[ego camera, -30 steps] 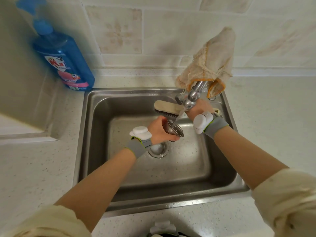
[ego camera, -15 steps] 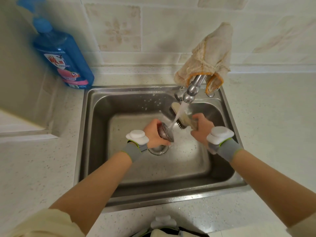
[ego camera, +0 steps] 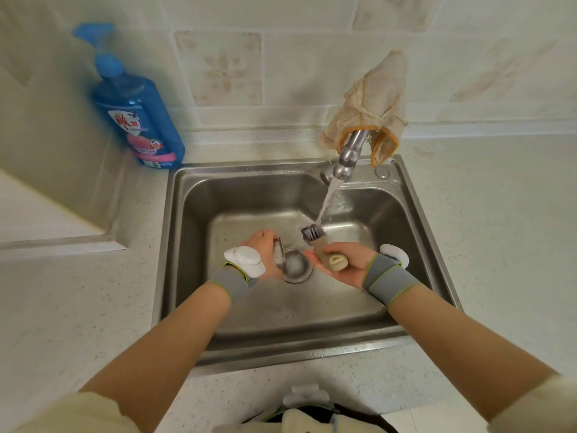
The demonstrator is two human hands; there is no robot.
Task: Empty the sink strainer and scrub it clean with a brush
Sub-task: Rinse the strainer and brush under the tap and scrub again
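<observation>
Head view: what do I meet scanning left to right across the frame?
Blue pump soap bottle, left hand, round steel sink strainer, beige scrub brush, right hand.

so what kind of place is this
Most likely a home kitchen: a stainless steel sink set in a speckled countertop, a tap running water with a cloth draped over it, and a blue pump bottle standing against the tiled wall.

No legible text; blue bottle label (ego camera: pixel 135 124) too blurred
</observation>
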